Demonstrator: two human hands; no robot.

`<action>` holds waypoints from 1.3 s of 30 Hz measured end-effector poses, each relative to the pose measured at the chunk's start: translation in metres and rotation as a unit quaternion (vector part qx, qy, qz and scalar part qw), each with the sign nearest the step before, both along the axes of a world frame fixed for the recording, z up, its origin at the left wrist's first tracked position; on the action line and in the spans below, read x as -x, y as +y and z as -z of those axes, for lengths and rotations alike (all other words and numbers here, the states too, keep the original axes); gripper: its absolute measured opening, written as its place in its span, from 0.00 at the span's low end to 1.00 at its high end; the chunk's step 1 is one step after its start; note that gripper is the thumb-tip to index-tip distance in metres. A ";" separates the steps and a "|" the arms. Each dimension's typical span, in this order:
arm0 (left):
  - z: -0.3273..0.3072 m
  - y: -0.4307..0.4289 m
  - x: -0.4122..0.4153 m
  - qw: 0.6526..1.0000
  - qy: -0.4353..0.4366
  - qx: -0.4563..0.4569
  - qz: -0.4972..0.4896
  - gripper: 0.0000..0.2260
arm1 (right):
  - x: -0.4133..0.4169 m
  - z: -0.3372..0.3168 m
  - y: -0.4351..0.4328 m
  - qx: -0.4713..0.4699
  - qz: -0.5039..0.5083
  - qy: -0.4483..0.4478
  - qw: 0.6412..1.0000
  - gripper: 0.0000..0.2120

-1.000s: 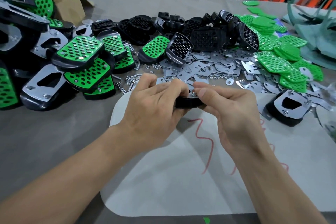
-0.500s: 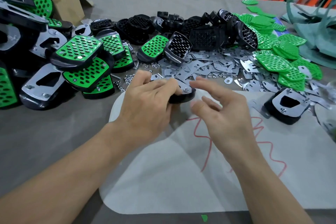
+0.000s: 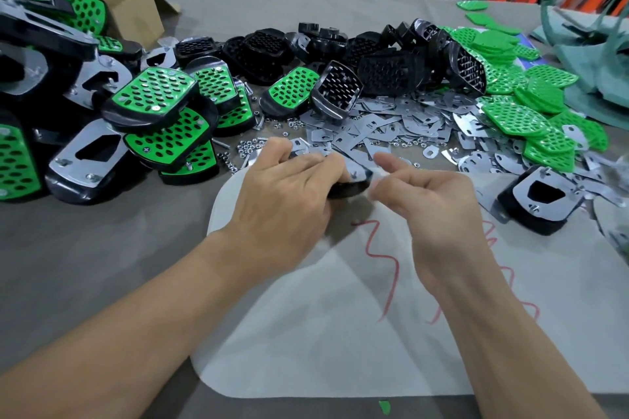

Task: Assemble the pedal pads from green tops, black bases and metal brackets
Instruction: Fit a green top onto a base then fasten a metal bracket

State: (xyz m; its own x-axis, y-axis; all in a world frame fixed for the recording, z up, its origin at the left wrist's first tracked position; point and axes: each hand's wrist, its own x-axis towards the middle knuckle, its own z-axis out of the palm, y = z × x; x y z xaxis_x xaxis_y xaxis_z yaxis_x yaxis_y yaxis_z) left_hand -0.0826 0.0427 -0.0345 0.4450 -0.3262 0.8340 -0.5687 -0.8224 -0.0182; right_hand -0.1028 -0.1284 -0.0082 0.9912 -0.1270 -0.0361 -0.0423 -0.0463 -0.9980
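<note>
the left hand [image 3: 289,194] grips a black base [image 3: 350,188] with a bracket [image 3: 356,173] on top, over the far edge of a white sheet [image 3: 306,333] at mid desk [image 3: 102,265]; the right hand [image 3: 435,204] is just beside it, fingers loosely curled, tips blurred, so i cannot tell if it pinches anything; finished pads [image 3: 153,95] are heaped at the left edge, bare bases [image 3: 265,44] along the far side, loose brackets [image 3: 391,126] and nuts [image 3: 248,146] just behind the hands, green tops [image 3: 510,116] toward the right edge.
</note>
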 end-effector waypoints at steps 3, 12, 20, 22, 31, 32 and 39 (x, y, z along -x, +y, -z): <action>0.002 0.003 -0.003 1.000 0.015 0.005 -0.004 0.08 | 0.001 0.002 -0.004 0.041 0.016 -0.029 0.999 0.09; 0.006 0.002 -0.005 1.000 -0.013 0.001 0.008 0.04 | -0.005 0.006 0.003 0.094 -0.060 -0.027 0.993 0.17; 0.008 0.000 -0.002 0.999 0.030 -0.027 0.033 0.05 | 0.000 -0.002 0.013 0.175 0.057 -0.035 0.982 0.10; 0.005 0.001 0.000 0.997 0.047 -0.037 0.041 0.08 | 0.005 -0.007 0.019 0.282 0.080 -0.069 0.954 0.08; 0.002 0.005 0.000 0.995 0.088 -0.030 0.033 0.09 | -0.001 -0.041 0.011 0.602 -0.114 -0.055 0.788 0.06; 0.002 0.006 -0.001 0.995 0.087 -0.024 0.033 0.07 | -0.002 -0.044 0.009 0.605 -0.156 -0.044 0.780 0.04; 0.006 0.002 -0.004 0.996 0.083 0.013 0.022 0.08 | -0.021 -0.047 -0.007 0.556 -0.214 -0.092 0.798 0.05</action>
State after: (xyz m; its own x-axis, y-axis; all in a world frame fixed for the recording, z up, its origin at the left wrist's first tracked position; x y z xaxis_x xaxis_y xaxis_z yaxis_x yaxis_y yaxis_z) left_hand -0.0786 0.0450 -0.0404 0.5639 -0.3275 0.7582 -0.5978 -0.7953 0.1011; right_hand -0.0816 -0.1350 0.0390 0.9276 0.3733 0.0143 0.3582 -0.8780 -0.3176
